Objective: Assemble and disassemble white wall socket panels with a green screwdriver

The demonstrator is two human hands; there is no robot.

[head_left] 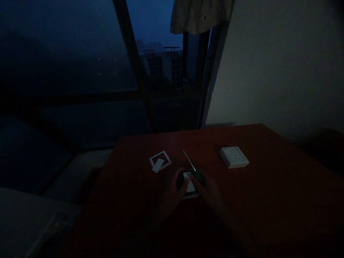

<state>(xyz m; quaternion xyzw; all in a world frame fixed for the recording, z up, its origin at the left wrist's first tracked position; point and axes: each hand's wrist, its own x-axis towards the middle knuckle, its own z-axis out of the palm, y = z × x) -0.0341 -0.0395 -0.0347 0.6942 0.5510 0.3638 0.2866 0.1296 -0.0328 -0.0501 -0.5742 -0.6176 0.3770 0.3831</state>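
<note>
Close to the table's middle, my left hand (176, 188) is closed on the left side of a small square wall switch (190, 185), pale on its face with a darker border. My right hand (208, 190) grips a screwdriver (198, 176) by its green handle, the thin metal shaft pointing up and left. The right thumb also rests on the face of the switch. A white square frame (167, 156) lies just beyond my left hand, with a small white rectangular plate (158, 165) across its lower left part. Dim light hides finer detail.
A white socket box (234, 157) sits on the reddish-brown table (268, 186) to the right. Behind the table are dark window frames (145, 95) and a pale wall (268, 64). A curtain (201, 16) hangs above. A pale surface (32, 218) stands at lower left.
</note>
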